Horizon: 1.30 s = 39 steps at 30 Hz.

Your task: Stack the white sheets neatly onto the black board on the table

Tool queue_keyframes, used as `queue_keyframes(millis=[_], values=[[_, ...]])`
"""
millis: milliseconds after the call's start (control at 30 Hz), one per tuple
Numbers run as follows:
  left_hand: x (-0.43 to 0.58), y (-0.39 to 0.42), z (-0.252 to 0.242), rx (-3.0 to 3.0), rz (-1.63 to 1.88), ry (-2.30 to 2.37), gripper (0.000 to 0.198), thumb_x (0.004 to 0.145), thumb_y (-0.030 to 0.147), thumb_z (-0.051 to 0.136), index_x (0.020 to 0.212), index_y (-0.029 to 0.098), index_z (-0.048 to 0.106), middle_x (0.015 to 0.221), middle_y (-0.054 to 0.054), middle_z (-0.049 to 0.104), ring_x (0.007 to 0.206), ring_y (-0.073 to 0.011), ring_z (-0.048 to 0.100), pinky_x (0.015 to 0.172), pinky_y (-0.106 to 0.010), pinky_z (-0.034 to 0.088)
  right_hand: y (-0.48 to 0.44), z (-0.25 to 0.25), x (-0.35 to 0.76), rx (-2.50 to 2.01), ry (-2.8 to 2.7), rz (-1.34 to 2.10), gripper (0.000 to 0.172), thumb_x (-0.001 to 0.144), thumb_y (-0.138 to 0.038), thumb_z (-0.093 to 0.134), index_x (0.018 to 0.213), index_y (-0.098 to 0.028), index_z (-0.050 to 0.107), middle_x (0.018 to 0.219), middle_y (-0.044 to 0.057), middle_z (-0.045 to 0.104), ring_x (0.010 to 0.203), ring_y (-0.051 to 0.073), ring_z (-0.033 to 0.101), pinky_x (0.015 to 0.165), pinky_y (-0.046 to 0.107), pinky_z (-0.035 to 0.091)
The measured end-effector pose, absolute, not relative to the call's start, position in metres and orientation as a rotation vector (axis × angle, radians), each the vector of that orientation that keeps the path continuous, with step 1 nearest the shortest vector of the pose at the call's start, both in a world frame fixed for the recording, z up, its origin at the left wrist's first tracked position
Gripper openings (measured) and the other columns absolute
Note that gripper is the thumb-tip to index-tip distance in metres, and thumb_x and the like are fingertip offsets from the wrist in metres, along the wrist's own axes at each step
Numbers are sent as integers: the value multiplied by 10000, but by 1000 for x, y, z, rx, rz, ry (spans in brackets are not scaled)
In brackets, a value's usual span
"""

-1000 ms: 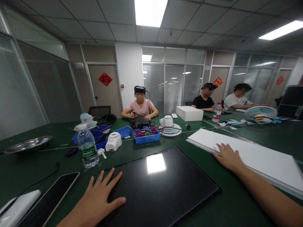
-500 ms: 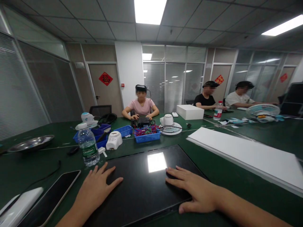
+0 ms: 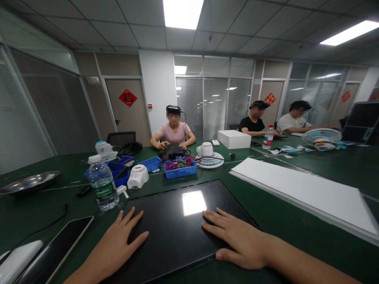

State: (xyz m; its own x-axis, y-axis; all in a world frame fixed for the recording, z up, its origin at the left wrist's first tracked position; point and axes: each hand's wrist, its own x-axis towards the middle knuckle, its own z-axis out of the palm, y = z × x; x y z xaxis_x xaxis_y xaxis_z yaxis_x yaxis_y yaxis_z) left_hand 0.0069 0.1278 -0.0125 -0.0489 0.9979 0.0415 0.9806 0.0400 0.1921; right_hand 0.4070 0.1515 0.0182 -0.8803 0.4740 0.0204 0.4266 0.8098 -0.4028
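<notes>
Held the left hand (image 3: pixel 118 240) palm down at the lower left of the frame, fingers (image 3: pixel 132 223) fanned toward the upper right, thumb (image 3: pixel 138 242) splayed out to the right. Held the right hand (image 3: pixel 247 241) palm down, right of bottom centre, fingers (image 3: pixel 215 229) pointing upper left, thumb (image 3: pixel 228 255) apart beneath them. Slanted the left forearm (image 3: pixel 89 269) up from the bottom edge, the right forearm (image 3: pixel 299 254) in from the lower right corner.

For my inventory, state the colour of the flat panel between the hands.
The flat panel is black, clearest in the head view.
</notes>
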Motion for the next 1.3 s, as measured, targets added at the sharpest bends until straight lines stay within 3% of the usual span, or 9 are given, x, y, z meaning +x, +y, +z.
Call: queue_keyframes(millis=[167, 300, 333, 433, 533, 833, 1100, 1233, 1300], values=[[8, 121, -6, 2120, 268, 2130, 834, 801, 746, 474, 1480, 265, 423, 1600, -62, 260, 1470, -381, 164, 1171, -593, 249, 193, 7, 450, -912, -2628, 413, 575, 1010, -489, 390, 1530, -248, 337, 1571, 83, 337, 1468, 217, 268, 1217, 485, 184], [-5, 126, -10, 2149, 397, 2109, 623, 854, 661, 475, 1372, 330, 577, 1537, -12, 432, 1452, -353, 284, 1156, -590, 300, 248, -15, 527, -1755, -2255, -268, 593, 979, -440, 408, 1530, -236, 327, 1613, 54, 246, 1498, 214, 165, 1228, 451, 129], [-10, 129, -13, 2149, 439, 2112, 566, 866, 634, 473, 1314, 329, 635, 1497, -9, 498, 1438, -347, 329, 1154, -582, 313, 258, -20, 546, -1898, -2144, -308, 634, 965, -426, 416, 1535, -170, 310, 1612, 119, 228, 1499, 273, 150, 1211, 518, 138], [-19, 138, -21, 2136, 539, 2122, 484, 877, 578, 482, 1198, 307, 721, 1400, -15, 613, 1402, -328, 414, 1145, -546, 355, 274, -31, 589, -2190, -1913, -292, 674, 958, -474, 365, 1455, -21, 402, 1475, 308, 384, 1377, 447, 356, 1036, 706, 295], [-19, 143, -25, 2134, 608, 2125, 473, 873, 553, 487, 1200, 303, 719, 1391, -17, 625, 1397, -311, 428, 1137, -522, 376, 274, -34, 598, -2281, -1867, -271, 630, 968, -506, 320, 1352, -51, 527, 1272, 295, 569, 1161, 427, 565, 878, 627, 450], [-16, 140, -26, 2132, 671, 2105, 449, 855, 526, 522, 1167, 284, 735, 1439, -48, 587, 1394, -326, 446, 1145, -537, 361, 251, -17, 531, -2111, -2049, -467, 327, 964, -182, 340, 959, -105, 658, 941, 182, 664, 882, 283, 663, 720, 378, 489], [-21, 138, -25, 2091, 724, 2068, 485, 902, 548, 452, 1213, 275, 706, 1434, -38, 594, 1417, -306, 415, 1174, -524, 318, 187, -14, 426, -1607, -2386, -595, 260, 959, -162, 415, 1154, -166, 588, 1265, 118, 614, 958, 215, 649, 745, 298, 493], [-19, 135, -21, 2033, 796, 2026, 540, 925, 593, 394, 1261, 277, 673, 1434, -24, 594, 1433, -301, 382, 1165, -516, 338, 155, -17, 385, -1118, -2603, -586, 134, 909, -114, 487, 888, -174, 605, 838, 51, 680, 720, 192, 633, 645, 296, 459], [-19, 134, -21, 2036, 811, 1991, 558, 929, 605, 383, 1300, 280, 644, 1451, -19, 577, 1452, -305, 338, 1174, -538, 308, 144, -15, 376, -905, -2641, -524, 126, 921, -145, 502, 837, -185, 586, 759, 25, 662, 672, 184, 614, 622, 297, 444]])
